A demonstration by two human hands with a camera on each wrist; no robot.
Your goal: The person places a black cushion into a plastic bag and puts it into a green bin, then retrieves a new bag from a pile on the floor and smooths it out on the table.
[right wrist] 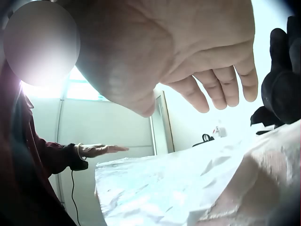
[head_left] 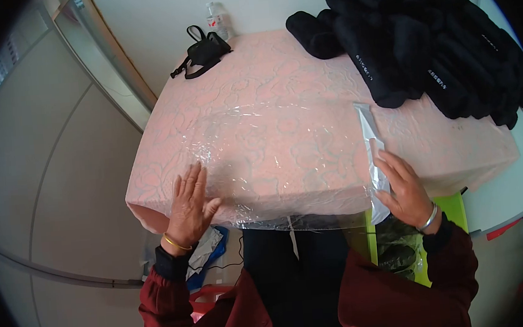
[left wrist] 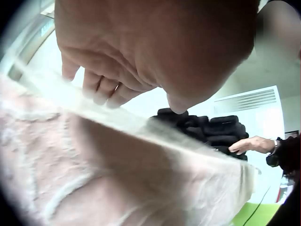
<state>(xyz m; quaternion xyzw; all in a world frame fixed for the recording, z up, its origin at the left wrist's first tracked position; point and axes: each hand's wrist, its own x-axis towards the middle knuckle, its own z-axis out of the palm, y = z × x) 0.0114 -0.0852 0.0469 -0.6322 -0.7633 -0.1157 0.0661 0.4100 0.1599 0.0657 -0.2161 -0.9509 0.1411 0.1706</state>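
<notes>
A clear plastic bag (head_left: 279,156) lies flat across the pink patterned cloth, its white strip (head_left: 369,155) at the right end. My left hand (head_left: 190,206) is over the bag's left part, fingers straight and palm down, holding nothing. Beside the white strip, my right hand (head_left: 404,190) has its fingers spread and grips nothing; whether it touches the strip I cannot tell. The left wrist view shows the left palm (left wrist: 155,47) above the cloth. In the right wrist view the right palm (right wrist: 188,52) hangs above the shiny plastic (right wrist: 164,183).
Many black rolled bundles (head_left: 424,46) are heaped at the table's back right. A black strapped pouch (head_left: 206,51) and a clear bottle (head_left: 216,22) stand at the back left. Below the front edge are a green bin (head_left: 451,210) at right and a red bag (head_left: 210,295) at left.
</notes>
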